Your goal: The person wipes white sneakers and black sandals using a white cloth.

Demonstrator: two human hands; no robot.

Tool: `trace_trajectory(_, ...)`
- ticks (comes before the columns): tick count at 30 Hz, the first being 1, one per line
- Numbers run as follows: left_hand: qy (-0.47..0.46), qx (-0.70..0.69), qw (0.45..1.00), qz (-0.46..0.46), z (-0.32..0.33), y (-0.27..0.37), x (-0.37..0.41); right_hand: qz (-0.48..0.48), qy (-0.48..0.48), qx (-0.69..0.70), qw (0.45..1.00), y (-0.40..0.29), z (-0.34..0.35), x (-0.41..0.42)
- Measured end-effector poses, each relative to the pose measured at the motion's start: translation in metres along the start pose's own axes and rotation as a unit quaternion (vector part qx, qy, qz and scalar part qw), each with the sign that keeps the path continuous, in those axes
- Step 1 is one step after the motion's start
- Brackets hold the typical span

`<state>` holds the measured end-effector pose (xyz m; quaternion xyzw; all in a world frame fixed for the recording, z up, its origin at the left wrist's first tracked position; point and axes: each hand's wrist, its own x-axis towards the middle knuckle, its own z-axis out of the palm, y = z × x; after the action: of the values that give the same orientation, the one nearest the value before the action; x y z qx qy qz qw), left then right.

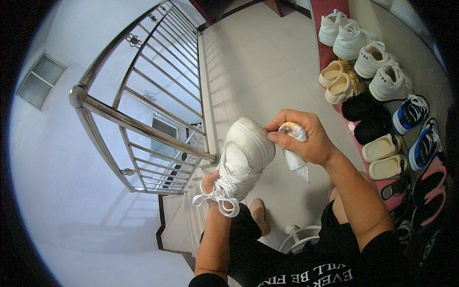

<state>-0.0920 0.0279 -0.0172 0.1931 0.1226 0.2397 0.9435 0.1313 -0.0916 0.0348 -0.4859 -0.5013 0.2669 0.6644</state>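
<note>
A white lace-up sneaker [238,154] is held up in front of me, its toe pointing away and its laces tied in a bow near my wrist. My left hand [211,184] grips it around the ankle end; most of the fingers are hidden behind or inside the shoe. My right hand [303,138] holds a crumpled white cloth or wipe [297,161] with an orange-stained patch in its curled fingers. The thumb and forefinger of that hand touch the edge of the sole at the toe.
A stainless steel stair railing [143,129] runs along the left, with steps beyond. On the right, several pairs of shoes line a red mat [324,59], among them cream clogs [381,147] and blue sneakers [410,114]. A white round-framed object [301,238] stands between my legs.
</note>
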Motion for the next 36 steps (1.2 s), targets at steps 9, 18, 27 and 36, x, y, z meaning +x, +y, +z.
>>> trace_trajectory(9, 0.05, 0.043, 0.998, 0.016, 0.005, -0.006, 0.0, 0.018, 0.008, -0.03, 0.999, -0.001, -0.005, -0.002)
trace_trajectory(18, -0.004, -0.001, 1.0, 0.004, 0.003, -0.007, 0.002, -0.012, 0.009, -0.045, 0.999, -0.001, -0.004, -0.001)
trace_trajectory(27, 0.089, 0.17, 0.97, 0.151, 0.023, -0.007, -0.004, -0.004, 0.013, -0.034, 0.999, -0.003, -0.007, -0.001)
trace_trajectory(36, 0.089, 0.263, 0.925, 0.258, 0.005, 0.006, -0.022, -0.031, 0.008, -0.062, 0.998, 0.005, -0.007, 0.001)
